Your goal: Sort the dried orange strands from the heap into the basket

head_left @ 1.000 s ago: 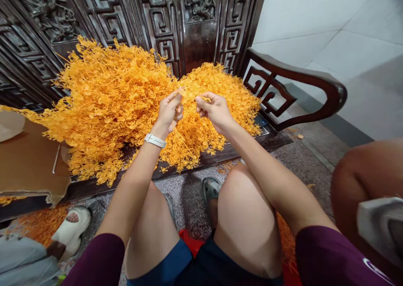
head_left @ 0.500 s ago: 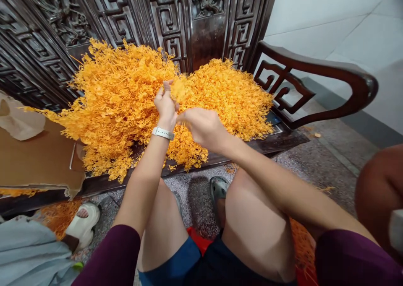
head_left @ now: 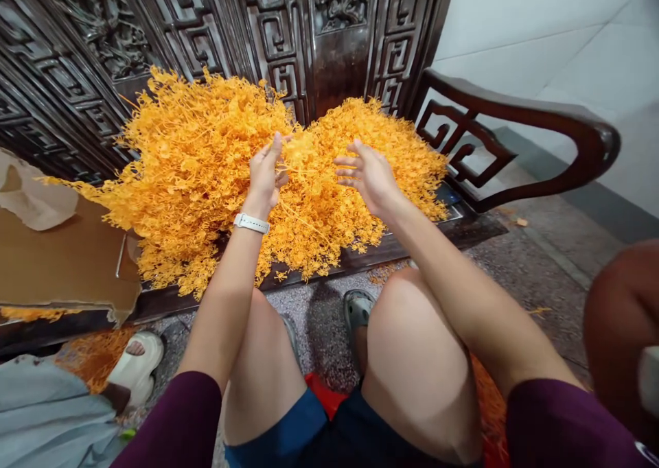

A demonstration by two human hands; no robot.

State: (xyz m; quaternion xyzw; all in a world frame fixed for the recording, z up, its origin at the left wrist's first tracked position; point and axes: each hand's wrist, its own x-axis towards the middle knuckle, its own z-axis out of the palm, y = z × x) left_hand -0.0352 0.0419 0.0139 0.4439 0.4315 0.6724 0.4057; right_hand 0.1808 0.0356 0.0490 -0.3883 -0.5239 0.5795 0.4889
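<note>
A big heap of orange plastic-looking flower sprigs (head_left: 190, 159) lies on the dark wooden bench, with a second mound (head_left: 406, 162) of the same to its right. My left hand (head_left: 265, 173), with a white watch (head_left: 251, 223) on its wrist, is closed on a sprig whose paler yellow tuft (head_left: 299, 145) shows just right of the fingers; its exact grip is partly hidden. To the right, my right hand (head_left: 373, 178) hovers in front of the mound, fingers spread and nothing visible in them. A thin loose stem (head_left: 306, 221) crosses the sprigs below my hands.
Behind the heap rises a carved wooden backrest (head_left: 340, 63); a curved armrest (head_left: 566, 118) closes the right end. An opened cardboard box (head_left: 56, 255) sits at left. Another person's sandalled foot (head_left: 138, 365) is lower left, and part of someone's limb (head_left: 618, 317) at right.
My right hand has moved away from my left wrist, up and to the right, and its fingers have spread. My left hand has shifted slightly left, its forearm more upright.
</note>
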